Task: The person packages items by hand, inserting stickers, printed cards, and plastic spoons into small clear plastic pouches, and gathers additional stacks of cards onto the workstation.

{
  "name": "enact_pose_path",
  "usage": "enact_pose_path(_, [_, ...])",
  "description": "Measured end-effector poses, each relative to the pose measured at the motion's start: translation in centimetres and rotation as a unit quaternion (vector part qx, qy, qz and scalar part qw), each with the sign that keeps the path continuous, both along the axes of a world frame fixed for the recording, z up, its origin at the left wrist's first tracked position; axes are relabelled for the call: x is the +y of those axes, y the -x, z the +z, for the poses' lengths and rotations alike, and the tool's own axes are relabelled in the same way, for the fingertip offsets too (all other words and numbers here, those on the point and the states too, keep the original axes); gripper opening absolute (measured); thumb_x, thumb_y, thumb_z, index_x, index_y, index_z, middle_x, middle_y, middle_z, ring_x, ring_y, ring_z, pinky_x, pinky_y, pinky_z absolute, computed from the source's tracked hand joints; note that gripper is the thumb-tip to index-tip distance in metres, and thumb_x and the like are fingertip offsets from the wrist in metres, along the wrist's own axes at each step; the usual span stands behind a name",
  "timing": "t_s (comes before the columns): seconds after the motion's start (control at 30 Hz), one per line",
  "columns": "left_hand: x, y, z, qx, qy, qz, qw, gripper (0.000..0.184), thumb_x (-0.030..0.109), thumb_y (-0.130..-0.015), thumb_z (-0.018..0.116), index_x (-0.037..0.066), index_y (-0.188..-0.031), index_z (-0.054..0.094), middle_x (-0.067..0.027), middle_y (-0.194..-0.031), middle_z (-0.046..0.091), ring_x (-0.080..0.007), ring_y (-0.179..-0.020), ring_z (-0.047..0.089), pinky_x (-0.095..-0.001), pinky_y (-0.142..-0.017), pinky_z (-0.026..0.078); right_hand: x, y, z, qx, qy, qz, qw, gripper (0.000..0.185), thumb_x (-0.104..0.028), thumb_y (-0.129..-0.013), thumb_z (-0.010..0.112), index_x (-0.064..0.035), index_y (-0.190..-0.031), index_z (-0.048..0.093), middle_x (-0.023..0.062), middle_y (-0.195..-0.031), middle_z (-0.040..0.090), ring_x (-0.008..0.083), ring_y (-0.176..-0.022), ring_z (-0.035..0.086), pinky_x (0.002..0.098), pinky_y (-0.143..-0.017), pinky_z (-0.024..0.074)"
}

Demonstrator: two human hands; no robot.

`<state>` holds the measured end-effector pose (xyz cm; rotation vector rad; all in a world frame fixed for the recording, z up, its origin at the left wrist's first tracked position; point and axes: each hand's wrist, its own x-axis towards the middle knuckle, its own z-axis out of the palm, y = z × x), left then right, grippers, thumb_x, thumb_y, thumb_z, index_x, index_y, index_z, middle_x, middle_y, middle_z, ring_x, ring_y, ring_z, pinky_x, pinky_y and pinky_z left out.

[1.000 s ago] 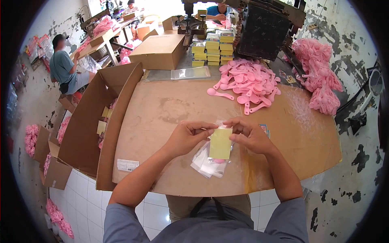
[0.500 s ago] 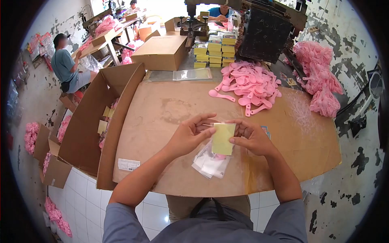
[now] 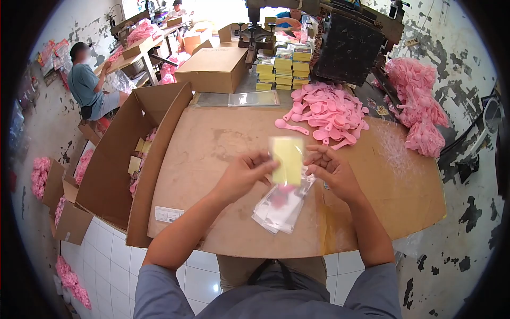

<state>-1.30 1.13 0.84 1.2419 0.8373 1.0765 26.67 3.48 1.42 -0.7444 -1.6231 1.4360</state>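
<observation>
My left hand [image 3: 249, 173] is closed on the left edge of a clear plastic bag with a yellow card [image 3: 288, 159] inside, held upright above the board. Just right of the bag is my right hand [image 3: 332, 173], its fingers curled but apart, with nothing visible between them. Under the bag, clear plastic bags [image 3: 276, 215] lie in a loose stack on the cardboard. Something pink, blurred, shows at the held bag's lower end. Beyond my hands, a heap of pink plastic spoons [image 3: 329, 111] covers the back right, with one spoon [image 3: 291, 126] lying at its left side.
A long open carton [image 3: 159, 159] stands along the left edge of the cardboard-covered table [image 3: 207, 143]. Stacks of yellow-edged cards [image 3: 283, 69], a closed carton [image 3: 212, 69] and a dark machine [image 3: 345, 50] are at the back. Pink bundles [image 3: 417, 95] sit right. A co-worker [image 3: 87, 87] sits far left.
The bag with the yellow card has moved up and slightly left in my left hand. My right hand has come off the card, its fingers spreading apart.
</observation>
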Motion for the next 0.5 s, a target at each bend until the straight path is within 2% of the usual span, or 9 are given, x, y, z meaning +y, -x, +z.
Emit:
enact_pose_path(0.07, [0.8, 1.2, 0.1, -0.059, 0.004, 0.106, 0.993, 0.027, 0.021, -0.104, 0.067, 0.001, -0.121, 0.069, -0.005, -0.11, 0.073, -0.0092, -0.09, 0.07, -0.0277, -0.075, 0.06, 0.6, -0.8, 0.3, -0.02, -0.007, -0.025, 0.999, 0.044, -0.003, -0.098, 0.069, 0.0, -0.139, 0.055, 0.0064, -0.112, 0.066, 0.0128, -0.099, 0.065, 0.0289, -0.089, 0.0533])
enact_pose_path(0.13, [2.7, 3.2, -0.3, -0.146, -0.046, 0.261, 0.953, 0.031, 0.024, -0.106, 0.064, 0.002, -0.127, 0.066, -0.0043, -0.116, 0.072, -0.0112, -0.099, 0.069, -0.0292, -0.081, 0.06, 1.6, -1.9, 0.2, -0.042, -0.026, -0.049, 0.998, 0.039, -0.006, -0.098, 0.069, -0.0007, -0.135, 0.06, 0.0059, -0.113, 0.067, 0.0122, -0.099, 0.064, 0.0292, -0.089, 0.0531])
enact_pose_path(0.23, [3.3, 6.7, 2.9, -0.283, -0.125, 0.359, 0.881, 0.052, 0.039, -0.109, 0.055, 0.003, -0.145, 0.049, -0.0154, -0.139, 0.062, -0.0217, -0.123, 0.065, -0.0361, -0.098, 0.056, 2.9, -3.9, 0.0, -0.116, -0.043, -0.095, 0.988, 0.033, -0.009, -0.095, 0.072, -0.0027, -0.127, 0.066, 0.0063, -0.113, 0.068, 0.0121, -0.098, 0.064, 0.0296, -0.089, 0.0532])
enact_pose_path(0.27, [3.1, 7.1, 4.0, -0.329, -0.141, 0.367, 0.859, 0.059, 0.046, -0.109, 0.053, 0.003, -0.15, 0.043, -0.0194, -0.145, 0.057, -0.0253, -0.129, 0.062, -0.0396, -0.104, 0.054, 3.0, -4.5, 0.4, -0.183, -0.071, -0.111, 0.974, 0.033, -0.011, -0.094, 0.073, -0.0028, -0.126, 0.067, 0.0069, -0.112, 0.068, 0.0136, -0.098, 0.065, 0.0306, -0.089, 0.0534])
enact_pose_path(0.3, [3.2, 6.6, 4.2, -0.341, -0.123, 0.407, 0.838, 0.07, 0.053, -0.108, 0.05, 0.003, -0.154, 0.034, -0.0256, -0.154, 0.047, -0.0286, -0.139, 0.055, -0.0431, -0.111, 0.049, 2.7, -5.0, 1.4, -0.248, -0.097, -0.128, 0.955, 0.033, -0.012, -0.093, 0.074, -0.003, -0.124, 0.069, 0.0076, -0.112, 0.069, 0.0151, -0.098, 0.065, 0.0317, -0.089, 0.0537])
enact_pose_path(0.4, [3.1, 5.1, 2.2, -0.262, -0.074, 0.372, 0.887, 0.07, 0.045, -0.111, 0.047, -0.004, -0.157, 0.027, -0.0186, -0.15, 0.051, -0.0279, -0.137, 0.056, -0.0393, -0.11, 0.048, 3.1, -7.1, 1.9, -0.379, -0.183, -0.152, 0.894, 0.034, -0.014, -0.09, 0.077, -0.0028, -0.121, 0.07, 0.0101, -0.11, 0.069, 0.0207, -0.1, 0.066, 0.035, -0.09, 0.0541])
enact_pose_path(0.43, [3.3, 4.6, 0.6, -0.168, -0.085, 0.316, 0.93, 0.065, 0.043, -0.108, 0.053, -0.002, -0.153, 0.037, -0.0159, -0.145, 0.056, -0.0251, -0.13, 0.06, -0.0373, -0.105, 0.05, 3.3, -7.9, 1.9, -0.412, -0.212, -0.156, 0.873, 0.035, -0.014, -0.088, 0.078, -0.0027, -0.12, 0.07, 0.0109, -0.11, 0.069, 0.0228, -0.101, 0.067, 0.0361, -0.091, 0.0542])
enact_pose_path(0.5, [2.6, 2.6, -1.1, 0.057, -0.099, 0.22, 0.969, 0.054, 0.039, -0.102, 0.065, 0.002, -0.141, 0.056, -0.0096, -0.131, 0.064, -0.0194, -0.113, 0.065, -0.0335, -0.094, 0.052, 3.5, -9.5, 1.3, -0.416, -0.18, -0.109, 0.884, 0.035, -0.012, -0.085, 0.081, -0.0021, -0.117, 0.071, 0.0112, -0.109, 0.068, 0.0249, -0.102, 0.067, 0.0375, -0.092, 0.0538])
